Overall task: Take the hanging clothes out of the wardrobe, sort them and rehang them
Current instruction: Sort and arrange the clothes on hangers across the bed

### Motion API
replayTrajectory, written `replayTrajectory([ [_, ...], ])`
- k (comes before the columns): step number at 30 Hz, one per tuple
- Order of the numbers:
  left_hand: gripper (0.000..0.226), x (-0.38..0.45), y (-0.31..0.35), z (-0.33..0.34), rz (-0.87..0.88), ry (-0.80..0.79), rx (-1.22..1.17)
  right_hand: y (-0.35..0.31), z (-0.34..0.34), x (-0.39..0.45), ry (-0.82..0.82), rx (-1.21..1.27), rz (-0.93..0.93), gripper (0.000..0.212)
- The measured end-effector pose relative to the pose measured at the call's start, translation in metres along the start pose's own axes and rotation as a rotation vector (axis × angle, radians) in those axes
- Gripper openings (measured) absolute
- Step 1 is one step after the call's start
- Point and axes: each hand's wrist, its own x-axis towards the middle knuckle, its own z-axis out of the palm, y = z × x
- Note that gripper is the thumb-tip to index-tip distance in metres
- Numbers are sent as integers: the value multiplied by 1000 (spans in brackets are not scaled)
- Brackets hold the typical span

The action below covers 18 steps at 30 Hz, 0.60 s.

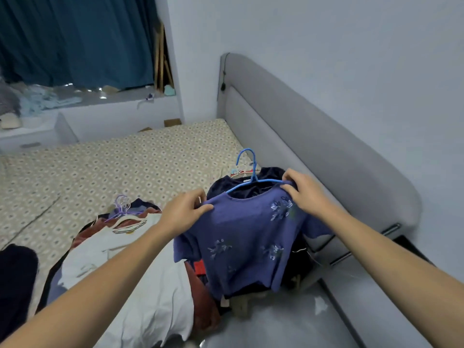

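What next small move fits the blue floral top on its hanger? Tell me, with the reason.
Probably ease the left shoulder over the hanger's end. The right hand pinches the blue floral top against the blue hanger, while the left hand holds the other shoulder bunched, the hanger arm there hidden in the fabric.

No text, label, brand or number can be read anywhere. A small white neck tag (247, 180) sits inside the collar of the dark garment (270, 173) just beyond the right hand (305, 190), too blurred to read.
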Motion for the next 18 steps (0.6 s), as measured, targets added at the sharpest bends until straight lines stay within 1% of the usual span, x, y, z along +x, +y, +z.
replayTrajectory([
  [3,29,32,-1,20,36,-68,-33,18,-4,12,15,-33,54,11],
  [7,33,73,-11,49,76,-134,-63,50,3,33,-56,-99,138,6],
  [9,32,93,-16,62,75,-151,-62,64,11,45,-85,-121,168,11],
  [14,29,126,-25,96,91,-170,31,95,34,71,-122,-135,239,41],
  [16,27,145,-29,109,69,-156,54,111,44,88,-131,-157,271,42],
  [18,26,171,-33,123,50,-155,69,131,54,110,-148,-168,297,32],
])
